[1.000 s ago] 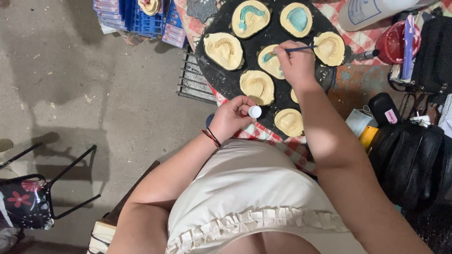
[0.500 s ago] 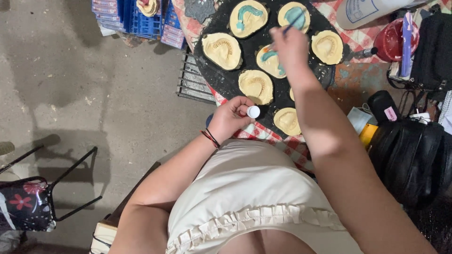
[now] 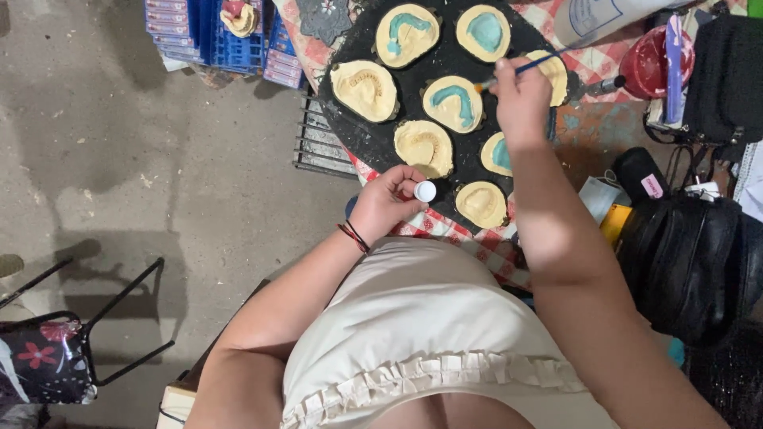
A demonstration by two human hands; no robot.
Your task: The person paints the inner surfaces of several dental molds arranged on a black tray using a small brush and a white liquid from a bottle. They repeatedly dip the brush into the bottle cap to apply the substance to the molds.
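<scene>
A round black board (image 3: 364,131) lies on a red-checked tablecloth (image 3: 477,242) and carries several pale yellow plaster moulds, some with teal paint inside. My right hand (image 3: 520,95) grips a thin blue paintbrush (image 3: 531,67), its tip near the painted mould (image 3: 453,103) in the middle. An unpainted mould (image 3: 366,89) sits at the board's left. My left hand (image 3: 389,202) rests at the board's near edge and holds a small white-capped bottle (image 3: 425,191). A dark band circles that wrist.
A black bag (image 3: 683,262) sits at the right beside a red container (image 3: 648,59). Blue crates (image 3: 230,36) stand on the concrete floor at the back left. A metal rack (image 3: 318,147) lies under the table edge. A floral folding chair (image 3: 48,357) is at the lower left.
My right hand has moved with the brush from the central mould up towards the far right moulds and back a little. The left hand keeps the small bottle in place.
</scene>
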